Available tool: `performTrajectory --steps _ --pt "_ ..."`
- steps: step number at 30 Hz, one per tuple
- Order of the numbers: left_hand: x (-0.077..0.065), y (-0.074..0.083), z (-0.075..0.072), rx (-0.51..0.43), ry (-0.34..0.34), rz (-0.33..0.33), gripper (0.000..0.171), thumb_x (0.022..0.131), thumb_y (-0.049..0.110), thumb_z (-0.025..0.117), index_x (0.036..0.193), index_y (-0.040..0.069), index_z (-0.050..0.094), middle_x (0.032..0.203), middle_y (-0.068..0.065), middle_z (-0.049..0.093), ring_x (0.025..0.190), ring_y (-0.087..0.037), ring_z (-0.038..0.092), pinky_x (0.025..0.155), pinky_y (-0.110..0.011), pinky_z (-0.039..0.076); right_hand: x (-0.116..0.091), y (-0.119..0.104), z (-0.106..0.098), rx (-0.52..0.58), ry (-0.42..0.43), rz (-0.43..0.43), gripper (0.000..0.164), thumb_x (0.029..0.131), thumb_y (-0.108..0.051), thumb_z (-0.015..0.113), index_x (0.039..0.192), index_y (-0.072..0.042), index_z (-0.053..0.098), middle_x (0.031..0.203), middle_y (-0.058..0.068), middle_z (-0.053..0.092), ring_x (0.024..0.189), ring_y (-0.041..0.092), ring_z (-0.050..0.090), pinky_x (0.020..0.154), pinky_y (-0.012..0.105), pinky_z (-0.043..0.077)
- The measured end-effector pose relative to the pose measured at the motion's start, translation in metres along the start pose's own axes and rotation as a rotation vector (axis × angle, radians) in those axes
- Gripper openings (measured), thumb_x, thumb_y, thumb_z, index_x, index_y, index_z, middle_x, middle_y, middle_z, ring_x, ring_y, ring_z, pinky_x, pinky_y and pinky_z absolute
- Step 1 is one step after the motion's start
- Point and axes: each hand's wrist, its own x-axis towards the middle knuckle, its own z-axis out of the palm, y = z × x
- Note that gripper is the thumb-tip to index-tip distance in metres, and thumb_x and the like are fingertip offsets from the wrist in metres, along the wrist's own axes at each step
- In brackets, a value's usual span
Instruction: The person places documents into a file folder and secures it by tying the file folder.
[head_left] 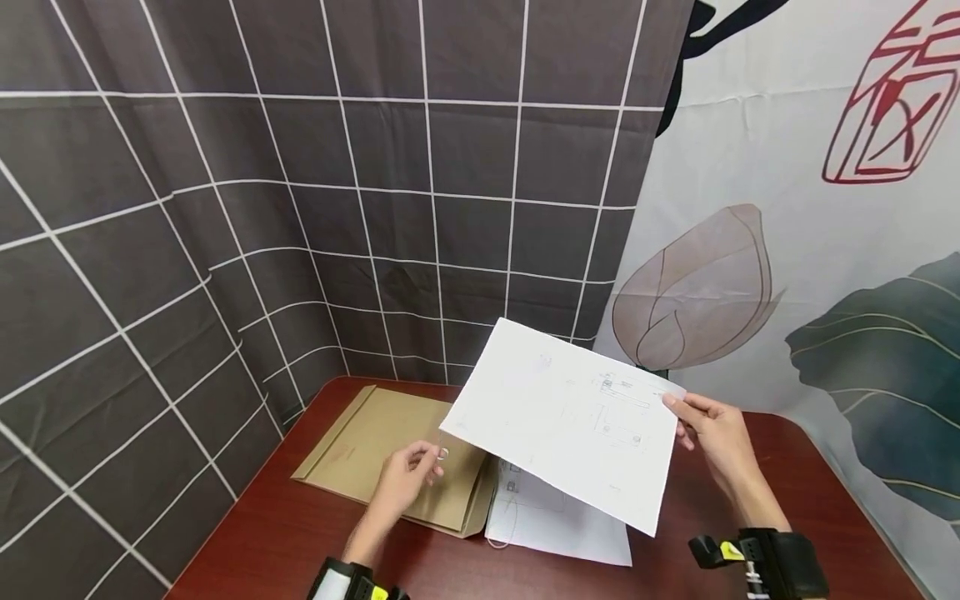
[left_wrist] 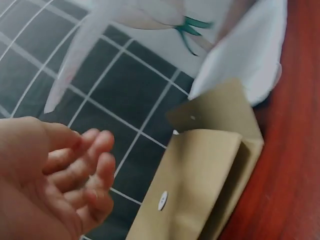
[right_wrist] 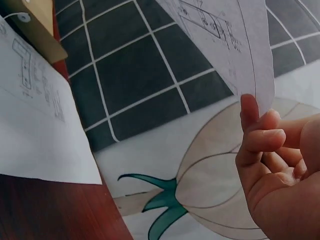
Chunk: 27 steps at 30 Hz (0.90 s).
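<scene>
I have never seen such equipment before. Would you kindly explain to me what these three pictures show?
No machine is at work: these are a person's left hand and right hand, with black wristbands. The wide picture is taken from the head; the other two, from the left and right wrists. On the reddish table lie a brown folder and a white paper. The right hand pinches the edge of a raised sheet; the left hand, near the folder, holds nothing.

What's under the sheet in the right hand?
On the table, white paper with drawings, a thin string looping over its near left corner. In the head view, the raised sheet covers the paper's far part and some of the envelope.
</scene>
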Motion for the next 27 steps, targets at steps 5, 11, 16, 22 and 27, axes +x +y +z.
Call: performTrajectory --steps 5,11,16,22,27 --pt "-0.012 -0.002 0.016 0.412 0.041 0.161 0.003 0.086 0.009 0.07 0.083 0.008 0.069 0.076 0.003 0.061 0.068 -0.012 0.057 0.062 -0.026 0.048 0.0 0.003 -0.006 0.043 0.045 0.028 0.04 0.091 -0.032 0.065 0.102 0.006 0.059 0.065 0.009 0.053 0.049 0.015 0.047 0.045 0.027 0.037" --pt "-0.026 -0.001 0.036 0.625 -0.022 0.212 0.01 0.078 0.014 0.077 0.079 0.016 0.067 0.086 0.003 0.057 0.083 -0.016 0.052 0.075 -0.035 0.047 -0.003 0.008 -0.008 0.032 0.077 0.061 0.042 0.09 -0.033 0.065 0.102 0.006 0.059 0.063 0.006 0.054 0.049 0.014 0.047 0.045 0.026 0.037" --pt "-0.033 -0.001 0.048 0.744 -0.069 0.24 0.011 0.076 0.023 0.079 0.079 0.018 0.07 0.088 0.0 0.058 0.092 -0.021 0.05 0.08 -0.038 0.044 -0.007 0.011 -0.009 -0.002 0.089 0.065 0.046 0.091 -0.033 0.064 0.108 0.008 0.057 0.065 0.006 0.054 0.049 0.016 0.048 0.044 0.025 0.038" --pt "-0.039 0.001 0.057 0.878 -0.071 0.297 0.015 0.072 0.03 0.082 0.075 0.018 0.073 0.086 0.001 0.051 0.088 -0.019 0.045 0.075 -0.036 0.041 -0.009 0.014 -0.012 0.016 0.094 0.07 0.046 0.091 -0.031 0.065 0.111 0.009 0.057 0.065 0.007 0.055 0.049 0.016 0.047 0.044 0.025 0.038" --pt "-0.042 0.001 0.064 0.962 -0.05 0.334 0.02 0.069 0.034 0.083 0.075 0.017 0.074 0.087 0.001 0.049 0.084 -0.018 0.042 0.068 -0.033 0.039 -0.011 0.017 -0.015 -0.012 0.097 0.074 0.046 0.092 -0.032 0.063 0.112 0.009 0.057 0.065 0.007 0.054 0.049 0.018 0.048 0.045 0.026 0.039"
